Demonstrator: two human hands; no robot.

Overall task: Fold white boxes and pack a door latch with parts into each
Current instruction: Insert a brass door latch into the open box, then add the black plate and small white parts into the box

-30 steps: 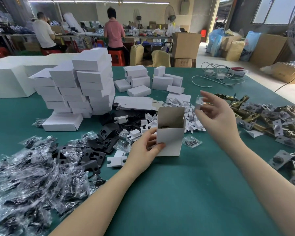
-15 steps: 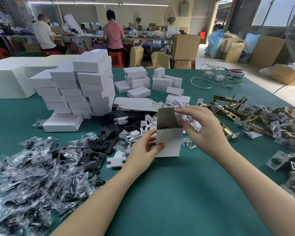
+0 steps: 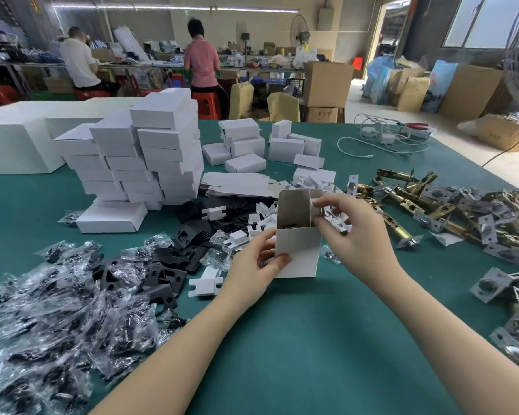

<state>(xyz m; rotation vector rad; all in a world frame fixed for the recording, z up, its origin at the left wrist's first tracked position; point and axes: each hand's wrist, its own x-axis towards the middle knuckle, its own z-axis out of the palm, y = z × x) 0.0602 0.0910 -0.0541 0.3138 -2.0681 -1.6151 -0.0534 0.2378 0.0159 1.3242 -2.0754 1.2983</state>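
While gripped, white box [image 3: 298,250] upright, open-topped.

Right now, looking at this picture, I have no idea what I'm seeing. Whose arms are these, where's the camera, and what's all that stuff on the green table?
The camera sits on a worker's head, looking down at their own bare hands. The left hand grips an upright, open-topped white box; the right hand pinches its side flap. On the green table lie bagged black parts at left, stacked closed boxes behind, and brass door latches at right.
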